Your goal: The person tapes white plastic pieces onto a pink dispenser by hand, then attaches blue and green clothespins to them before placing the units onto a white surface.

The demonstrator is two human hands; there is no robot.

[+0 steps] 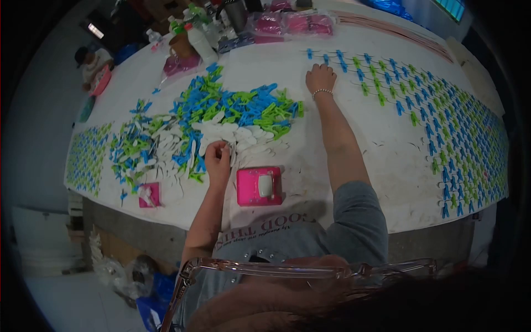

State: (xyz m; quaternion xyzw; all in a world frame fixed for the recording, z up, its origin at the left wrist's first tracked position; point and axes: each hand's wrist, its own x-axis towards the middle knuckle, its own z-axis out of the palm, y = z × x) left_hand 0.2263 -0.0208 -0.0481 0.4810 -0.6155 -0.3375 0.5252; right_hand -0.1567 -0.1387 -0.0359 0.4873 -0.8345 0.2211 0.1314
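Note:
My left hand (218,157) is curled at the near edge of a heap of flat white pieces (221,131), fingers pressed together; what they hold, if anything, I cannot make out. Farther off, my right hand (321,80), with a beaded bracelet at the wrist, reaches across the table. Its fingers are bent down just below a blue clothespin (326,58), and whatever is in them is hidden. Beyond the white pieces lies a large pile of loose blue and green clothespins (238,105). A pink block with a white fitting on top (246,187) sits close to my body.
Rows of blue and green clothespins (442,122) cover the table's right side; more (86,157) lie at far left. Bottles (200,43) and pink packages (298,23) stand at the back. A smaller pink block (149,195) lies left. A person (97,66) sits beyond with a pink basin.

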